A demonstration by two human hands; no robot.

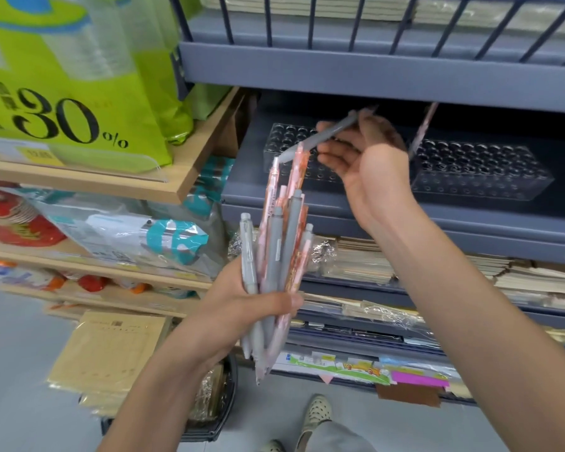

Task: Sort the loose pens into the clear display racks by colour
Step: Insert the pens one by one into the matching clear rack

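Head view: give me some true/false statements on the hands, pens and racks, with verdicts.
1. The left hand grips a bundle of pens, grey and pink-patterned. True.
2. The right hand holds nothing. False: it holds one grey pen.
3. Both clear racks are packed with pens. False: the visible holes of the left rack and the right rack are almost all empty; a single pinkish pen stands at the right rack's left end.
4. The racks sit on a grey shelf. True.
5. The green bag reads 50%. False: it reads 30%.
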